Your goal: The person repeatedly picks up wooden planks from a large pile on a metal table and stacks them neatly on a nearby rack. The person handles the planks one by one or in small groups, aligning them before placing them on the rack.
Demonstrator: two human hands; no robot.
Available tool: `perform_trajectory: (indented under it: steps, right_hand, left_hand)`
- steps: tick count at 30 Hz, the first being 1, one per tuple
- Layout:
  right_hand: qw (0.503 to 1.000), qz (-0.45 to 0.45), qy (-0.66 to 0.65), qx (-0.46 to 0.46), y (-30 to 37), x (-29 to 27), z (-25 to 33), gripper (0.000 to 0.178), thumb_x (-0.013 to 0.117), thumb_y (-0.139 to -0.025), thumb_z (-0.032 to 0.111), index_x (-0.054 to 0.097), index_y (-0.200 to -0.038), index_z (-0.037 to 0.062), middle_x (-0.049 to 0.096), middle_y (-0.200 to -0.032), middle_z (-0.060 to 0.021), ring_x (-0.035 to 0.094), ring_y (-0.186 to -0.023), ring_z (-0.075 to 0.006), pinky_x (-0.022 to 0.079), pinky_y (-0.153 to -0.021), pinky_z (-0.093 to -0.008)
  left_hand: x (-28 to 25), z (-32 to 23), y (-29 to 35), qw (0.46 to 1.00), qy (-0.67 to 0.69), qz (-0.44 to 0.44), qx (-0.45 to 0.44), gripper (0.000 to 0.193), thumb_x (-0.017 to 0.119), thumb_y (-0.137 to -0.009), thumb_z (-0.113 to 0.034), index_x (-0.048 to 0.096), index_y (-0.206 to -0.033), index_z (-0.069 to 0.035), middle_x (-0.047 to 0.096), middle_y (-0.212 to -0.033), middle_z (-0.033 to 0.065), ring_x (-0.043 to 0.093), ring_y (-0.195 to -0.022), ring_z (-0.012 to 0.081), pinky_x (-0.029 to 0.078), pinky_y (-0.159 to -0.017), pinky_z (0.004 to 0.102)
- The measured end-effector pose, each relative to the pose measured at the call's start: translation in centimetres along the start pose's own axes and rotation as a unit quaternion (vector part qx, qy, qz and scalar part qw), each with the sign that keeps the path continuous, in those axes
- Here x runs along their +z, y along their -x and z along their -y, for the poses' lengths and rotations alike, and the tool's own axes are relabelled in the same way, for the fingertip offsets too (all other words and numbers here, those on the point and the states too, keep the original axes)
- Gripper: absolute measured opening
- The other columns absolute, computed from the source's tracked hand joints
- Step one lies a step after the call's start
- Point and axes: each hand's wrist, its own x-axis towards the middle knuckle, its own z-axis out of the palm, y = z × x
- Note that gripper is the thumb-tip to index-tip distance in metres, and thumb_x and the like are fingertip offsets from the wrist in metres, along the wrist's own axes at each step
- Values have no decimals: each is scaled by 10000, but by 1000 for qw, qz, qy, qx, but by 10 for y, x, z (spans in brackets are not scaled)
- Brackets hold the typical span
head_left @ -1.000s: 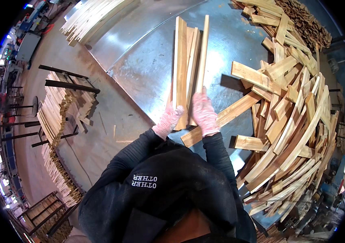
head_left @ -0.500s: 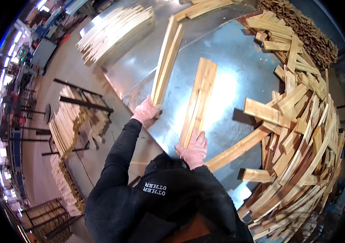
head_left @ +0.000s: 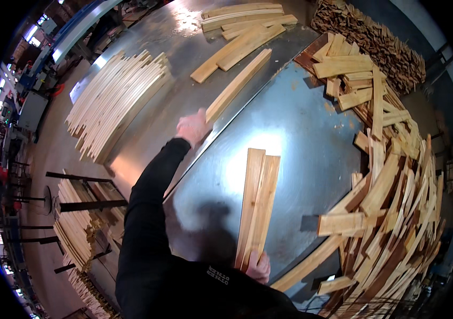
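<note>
My left hand (head_left: 192, 127), in a pale pink glove, is stretched far forward with its fingers closed at the near end of a narrow wooden board (head_left: 239, 85). That board lies slantwise on the dark metal tabletop, just beyond a seam. Close to my body, my right hand (head_left: 260, 267) is wrapped round the near end of two wooden boards (head_left: 258, 207), side by side and pointing away from me over the shiny metal table (head_left: 311, 159). My torso hides part of the right hand and its forearm.
Several boards (head_left: 242, 42) lie at the far side. A stack of pale strips (head_left: 123, 101) stands far left, beside a rack of boards (head_left: 72, 218). Along the right edge spreads a loose heap of boards (head_left: 386, 212), with a large pile of short pieces (head_left: 367, 48) behind.
My left hand has moved forward with its wood, which now lies low on the far tabletop instead of raised. My right hand keeps its boards near me. The view has shifted forward.
</note>
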Motion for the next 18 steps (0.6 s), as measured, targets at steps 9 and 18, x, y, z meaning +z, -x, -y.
perform_trajectory:
  steps: [9,18]
  right_hand:
    - [985,14,128,116,-34,29,-3,289,611,-923,401,658,-1157,237,666,-1132,-96,650,-905,-285,522,-818,-420]
    - [976,47,124,170,-68,49,1,406,621,-907,455,634,-1223,200,665,-1169,-117,652,-963,-304,524,-853,-432]
  left_hand:
    - [-32,-39,-277,995,35,-87,38,631,730,-782,-573,709,-1235,-134,587,-1337,239,483,-1349,431,460,-1063,472]
    - [-34,-94,-304,999,6,-7,53,878,764,-763,-511,387,-1371,-2,663,-1236,286,672,-1158,394,520,-1001,452]
